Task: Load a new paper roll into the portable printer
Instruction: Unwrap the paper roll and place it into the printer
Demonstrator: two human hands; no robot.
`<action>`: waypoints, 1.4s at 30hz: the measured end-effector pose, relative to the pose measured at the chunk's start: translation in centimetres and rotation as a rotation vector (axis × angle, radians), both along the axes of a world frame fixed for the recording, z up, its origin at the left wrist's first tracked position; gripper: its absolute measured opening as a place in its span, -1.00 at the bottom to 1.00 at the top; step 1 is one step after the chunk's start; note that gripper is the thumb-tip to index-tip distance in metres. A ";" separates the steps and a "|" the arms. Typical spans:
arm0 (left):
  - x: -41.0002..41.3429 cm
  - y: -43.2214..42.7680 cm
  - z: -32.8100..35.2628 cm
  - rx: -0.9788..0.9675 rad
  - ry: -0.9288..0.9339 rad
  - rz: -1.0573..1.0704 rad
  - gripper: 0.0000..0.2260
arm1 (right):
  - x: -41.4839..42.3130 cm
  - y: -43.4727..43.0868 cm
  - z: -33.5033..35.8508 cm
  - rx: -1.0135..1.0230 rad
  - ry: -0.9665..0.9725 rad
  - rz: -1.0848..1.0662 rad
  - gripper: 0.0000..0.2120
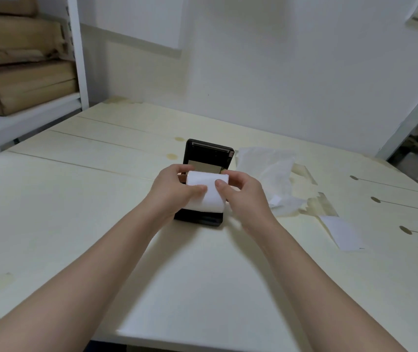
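Note:
A small black portable printer [209, 153] lies in the middle of the pale table, its lid standing open at the far end. Over its body I hold a white paper roll [209, 191], with a strip of paper hanging down toward me. My left hand [174, 190] grips the roll's left end, thumb on top. My right hand [241, 193] grips the right end, thumb pressed on the paper. The roll and my hands hide the printer's paper bay.
Crumpled clear wrapping [271, 174] lies just right of the printer, and a loose white paper slip [342, 232] further right. Brown parcels [22, 85] sit on a white shelf at the left. The pale table [75, 199] has a wall behind it.

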State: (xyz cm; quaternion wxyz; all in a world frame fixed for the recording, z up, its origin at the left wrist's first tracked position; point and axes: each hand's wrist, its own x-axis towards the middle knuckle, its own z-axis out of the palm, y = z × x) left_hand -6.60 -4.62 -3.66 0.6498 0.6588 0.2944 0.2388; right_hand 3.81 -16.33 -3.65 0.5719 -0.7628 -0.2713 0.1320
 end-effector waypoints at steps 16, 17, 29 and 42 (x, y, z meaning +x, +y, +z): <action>0.5 1.4 0.0 0.247 0.151 0.109 -0.58 | -0.8 1.3 -0.1 -0.136 -0.140 -0.035 -0.69; 0.6 1.4 -0.2 0.265 0.151 0.111 -0.58 | -0.8 1.3 -0.3 -0.125 -0.161 -0.040 -0.69; 0.7 2.0 -2.2 0.371 0.165 0.120 -0.52 | -0.2 1.8 -2.1 -0.074 -0.210 -0.060 -0.74; 1.0 2.4 -3.3 0.305 0.101 0.090 -0.69 | 0.9 1.7 -2.6 -0.041 -0.231 0.009 -0.75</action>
